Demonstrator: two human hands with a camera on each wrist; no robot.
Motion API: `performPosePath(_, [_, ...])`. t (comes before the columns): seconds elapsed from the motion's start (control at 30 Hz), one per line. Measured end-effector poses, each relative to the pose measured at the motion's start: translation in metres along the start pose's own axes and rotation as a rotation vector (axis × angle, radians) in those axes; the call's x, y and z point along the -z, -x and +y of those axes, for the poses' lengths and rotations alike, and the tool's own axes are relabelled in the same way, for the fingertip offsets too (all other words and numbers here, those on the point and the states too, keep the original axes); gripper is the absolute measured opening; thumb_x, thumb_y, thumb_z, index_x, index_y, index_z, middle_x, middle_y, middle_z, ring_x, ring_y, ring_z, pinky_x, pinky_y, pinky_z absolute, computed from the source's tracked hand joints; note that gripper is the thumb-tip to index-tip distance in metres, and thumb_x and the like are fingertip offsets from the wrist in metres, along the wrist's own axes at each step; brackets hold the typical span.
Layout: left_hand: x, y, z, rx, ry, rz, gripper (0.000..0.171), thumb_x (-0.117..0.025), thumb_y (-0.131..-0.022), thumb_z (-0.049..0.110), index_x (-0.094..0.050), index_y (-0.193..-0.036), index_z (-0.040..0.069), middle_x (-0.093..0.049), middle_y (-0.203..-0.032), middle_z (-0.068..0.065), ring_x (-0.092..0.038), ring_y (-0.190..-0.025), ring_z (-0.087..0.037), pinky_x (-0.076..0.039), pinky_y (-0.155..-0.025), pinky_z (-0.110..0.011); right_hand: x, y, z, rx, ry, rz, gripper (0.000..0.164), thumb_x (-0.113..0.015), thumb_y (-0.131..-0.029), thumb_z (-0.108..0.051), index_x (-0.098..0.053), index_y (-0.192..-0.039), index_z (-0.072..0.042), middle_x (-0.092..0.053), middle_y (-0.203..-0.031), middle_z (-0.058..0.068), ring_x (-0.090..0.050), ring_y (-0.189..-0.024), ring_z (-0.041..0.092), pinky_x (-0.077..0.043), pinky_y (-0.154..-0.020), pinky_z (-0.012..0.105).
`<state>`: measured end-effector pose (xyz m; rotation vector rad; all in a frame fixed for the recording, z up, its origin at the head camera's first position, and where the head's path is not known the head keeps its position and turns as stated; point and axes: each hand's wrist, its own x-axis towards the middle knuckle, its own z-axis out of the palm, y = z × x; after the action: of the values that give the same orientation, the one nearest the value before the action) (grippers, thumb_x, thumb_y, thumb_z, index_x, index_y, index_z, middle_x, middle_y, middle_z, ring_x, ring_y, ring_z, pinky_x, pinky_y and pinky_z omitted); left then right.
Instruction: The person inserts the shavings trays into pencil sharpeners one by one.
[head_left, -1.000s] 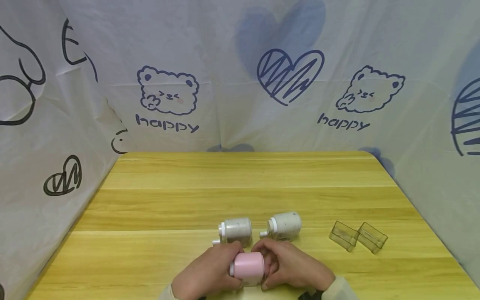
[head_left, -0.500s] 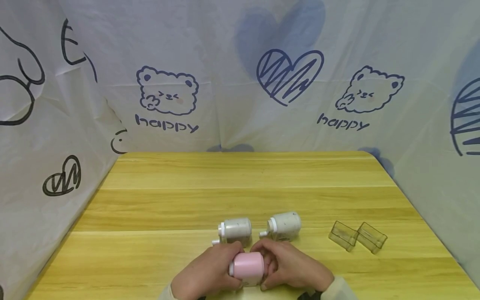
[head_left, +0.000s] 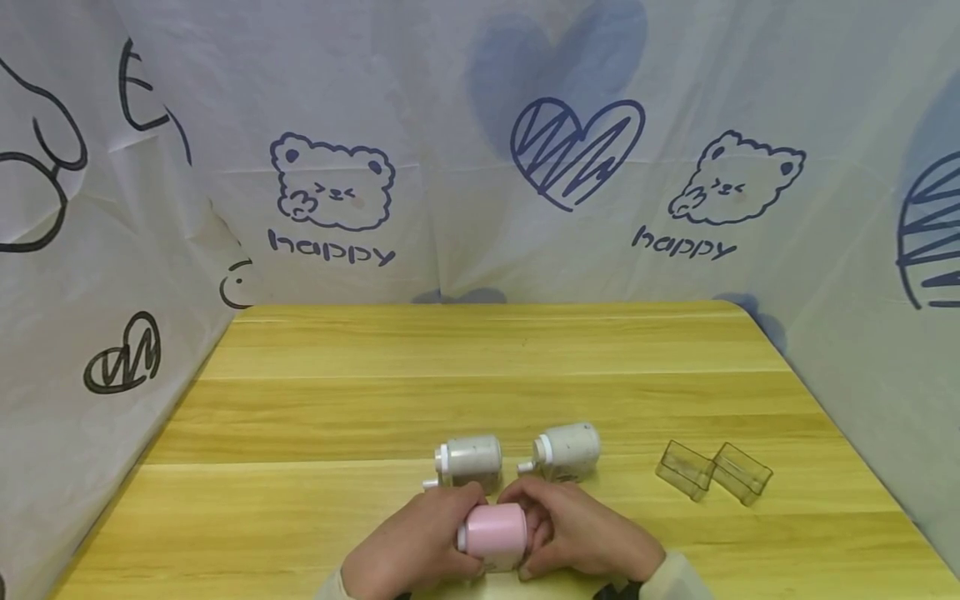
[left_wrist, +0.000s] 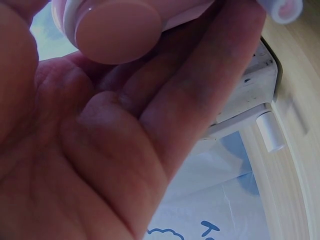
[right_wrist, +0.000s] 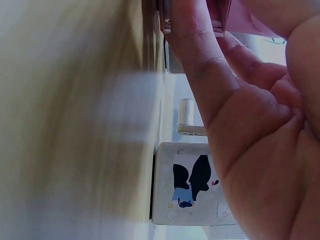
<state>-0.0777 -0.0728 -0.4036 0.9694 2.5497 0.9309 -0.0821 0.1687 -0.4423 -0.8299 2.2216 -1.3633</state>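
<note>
Pink plastic shines between two bare hands at the near edge of a wood-grain tabletop (head_left: 480,358), where a person's left hand (head_left: 420,533) curls round one end of a pink crank device (head_left: 497,527) and the right hand (head_left: 588,533) pinches the other between thumb and fingers. Beneath the pink shell sits a clear lower section (head_left: 500,564), its contents too obscured to tell; a white crank knob (left_wrist: 285,10) juts near the left fingers. Just beyond the hands, two grey-white crank devices lie side by side but apart, the left one (head_left: 472,457) partly behind the left hand, the right one (head_left: 568,447) angled slightly. To the right, two see-through, brown-tinted bins, one (head_left: 685,469) beside the other (head_left: 742,473), stand with corners meeting, the wood grain visible through them. On a grey-white body in the right wrist view, a sticker (right_wrist: 191,180) shows black wing-like shapes above a small blue figure; finer marks are too small to read. "Happy" is lettered twice, left (head_left: 330,247) and right (head_left: 684,242), on the pale cloth backdrop (head_left: 465,183), each beneath a bear drawing, with a scribbled heart (head_left: 577,154) between them.
</note>
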Motion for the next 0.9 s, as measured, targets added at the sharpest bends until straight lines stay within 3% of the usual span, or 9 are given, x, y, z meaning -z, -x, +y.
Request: performPosePath(0.9, [-0.0014, -0.0003, -0.002, -0.029, -0.018, 0.017, 0.04, -0.079, -0.064, 0.019, -0.052, -0.092, 0.021, -0.049, -0.077, 0.015, -0.047, -0.066, -0.003, -0.042, -0.06, -0.023, -0.0016, -0.0014, 0.0016, 0.006, 0.004, 0.008, 0.064, -0.084, -0.067, -0.021, -0.051, -0.122, -0.023, -0.059, -0.103, -0.002, -0.061, -0.078, 0.011, -0.052, -0.067, 0.03])
